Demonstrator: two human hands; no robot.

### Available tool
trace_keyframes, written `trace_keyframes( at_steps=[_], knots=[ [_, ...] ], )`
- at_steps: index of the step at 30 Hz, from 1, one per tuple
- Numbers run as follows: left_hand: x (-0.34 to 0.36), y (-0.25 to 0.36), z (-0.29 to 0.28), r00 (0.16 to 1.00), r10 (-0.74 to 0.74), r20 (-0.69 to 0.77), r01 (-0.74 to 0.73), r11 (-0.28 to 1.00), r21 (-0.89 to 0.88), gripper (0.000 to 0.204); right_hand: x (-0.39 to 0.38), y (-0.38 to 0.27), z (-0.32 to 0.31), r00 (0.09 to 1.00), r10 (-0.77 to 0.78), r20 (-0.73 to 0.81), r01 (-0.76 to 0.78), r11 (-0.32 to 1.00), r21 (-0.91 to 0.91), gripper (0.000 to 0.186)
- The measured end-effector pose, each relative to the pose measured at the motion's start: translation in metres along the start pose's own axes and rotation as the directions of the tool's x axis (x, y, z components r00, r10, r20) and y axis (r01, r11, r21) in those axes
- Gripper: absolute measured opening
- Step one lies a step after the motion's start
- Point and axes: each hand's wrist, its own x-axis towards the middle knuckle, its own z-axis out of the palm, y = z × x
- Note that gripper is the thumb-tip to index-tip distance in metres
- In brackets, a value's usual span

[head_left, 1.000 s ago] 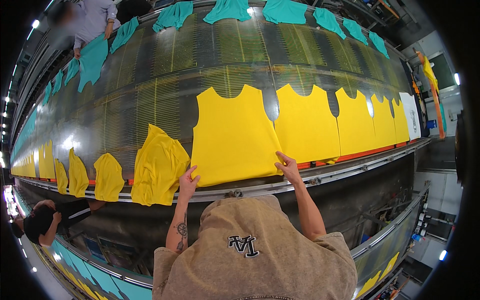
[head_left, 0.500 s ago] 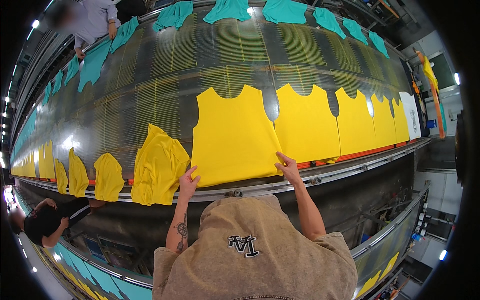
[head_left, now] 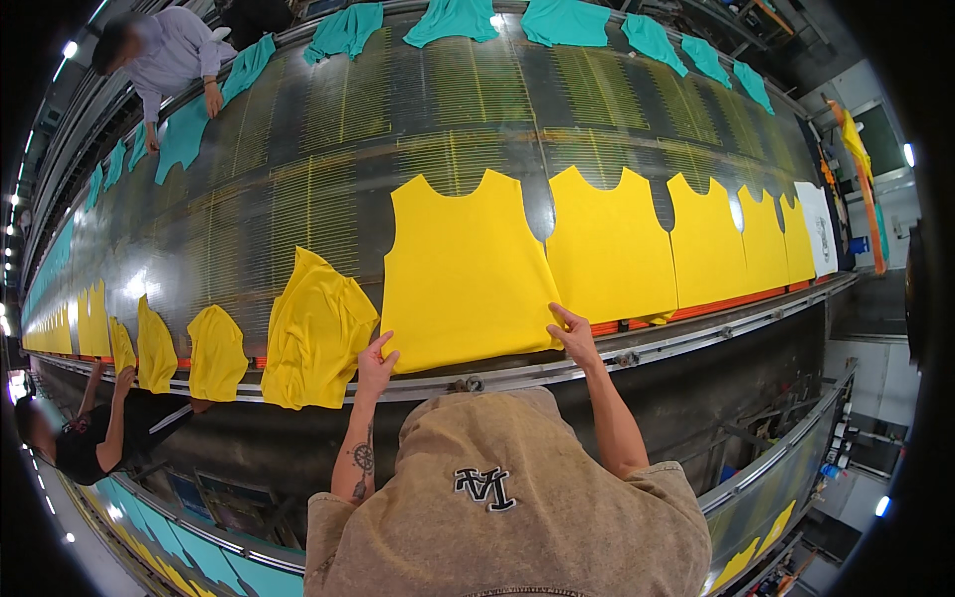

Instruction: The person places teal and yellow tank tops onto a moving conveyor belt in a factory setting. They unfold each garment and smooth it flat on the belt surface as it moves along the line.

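Note:
A flat yellow fabric panel (head_left: 463,269) with a scooped neck cutout lies on the long printing table. My left hand (head_left: 380,358) grips its lower left edge, index finger and thumb showing at the fabric. My right hand (head_left: 569,328) holds the lower right edge in a similar way. Left of this panel is a rumpled yellow piece (head_left: 313,328). To the right, more smooth yellow panels (head_left: 607,244) lie in a row, ending at a white printed piece (head_left: 816,224).
The table (head_left: 348,119) carries teal pieces (head_left: 448,20) along its far edge and a metal rail (head_left: 736,306) along the near one. A co-worker (head_left: 174,55) bends over teal fabric at upper left; another person (head_left: 90,443) reaches toward smaller yellow pieces at lower left.
The person at lower left has raised both arms to the small yellow pieces. The co-worker at upper left has shifted their hands along the teal fabric. My hands stay in place.

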Motion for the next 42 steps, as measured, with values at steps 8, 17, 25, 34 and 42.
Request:
trace_keyframes(
  at_steps=[8, 17, 25, 34, 42],
  knots=[
    [0.001, -0.005, 0.000, 0.999, 0.033, 0.002, -0.033, 0.999, 0.003, 0.053, -0.001, -0.001, 0.001, 0.999, -0.032, 0.025, 0.031, 0.999, 0.029, 0.059],
    [0.000, -0.004, 0.000, 0.999, 0.034, 0.006, -0.034, 0.999, 0.029, 0.052, -0.001, 0.001, 0.003, 0.998, -0.055, 0.023, 0.055, 0.998, 0.008, 0.058],
    [0.000, -0.005, 0.001, 0.999, 0.041, -0.012, -0.041, 0.998, 0.045, 0.051, 0.001, 0.006, 0.005, 0.997, -0.073, 0.033, 0.073, 0.997, -0.009, 0.058],
    [-0.002, -0.001, 0.001, 0.993, -0.114, 0.011, 0.114, 0.993, 0.034, 0.051, 0.003, 0.006, 0.005, 0.997, -0.070, 0.034, 0.072, 0.995, -0.074, 0.056],
    [0.000, -0.018, 0.008, 0.996, 0.079, -0.034, -0.080, 0.996, -0.029, 0.038, 0.001, 0.010, 0.005, 0.998, -0.057, -0.023, 0.051, 0.982, -0.184, 0.044]
  ],
)
